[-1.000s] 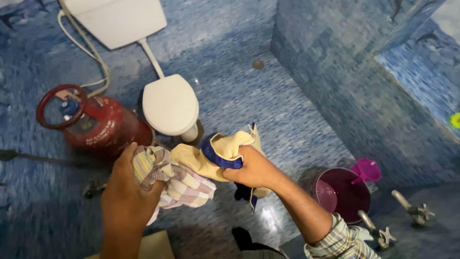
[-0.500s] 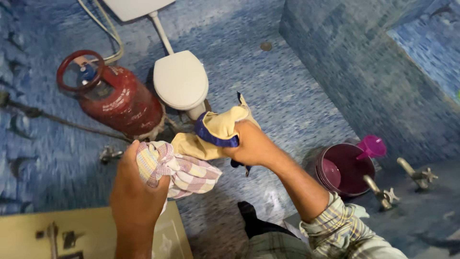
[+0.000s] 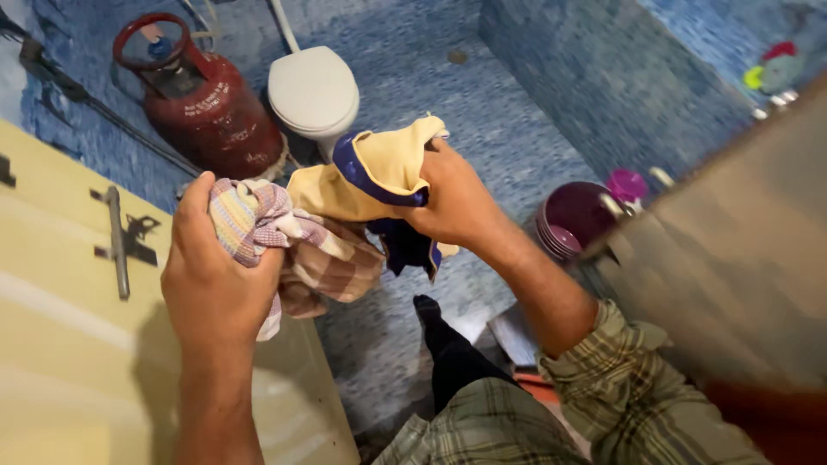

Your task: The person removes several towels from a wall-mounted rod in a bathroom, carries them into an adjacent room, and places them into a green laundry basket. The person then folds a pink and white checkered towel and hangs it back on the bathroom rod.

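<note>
Left hand (image 3: 215,280) gripping checked cloth (image 3: 297,254), right hand (image 3: 457,202) clutching yellow cloth (image 3: 379,168)

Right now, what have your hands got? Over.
Left hand grips checked cloth. Right hand grips yellow cloth. Door close at left; gas cylinder beyond.

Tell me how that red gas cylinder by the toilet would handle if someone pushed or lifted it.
The red gas cylinder looks like thick metal, so probably rigid and heavy for its size. It stands upright on a ringed base, so a push would likely slide it rather than tip it. The round top guard ring seems the natural grip.
</note>
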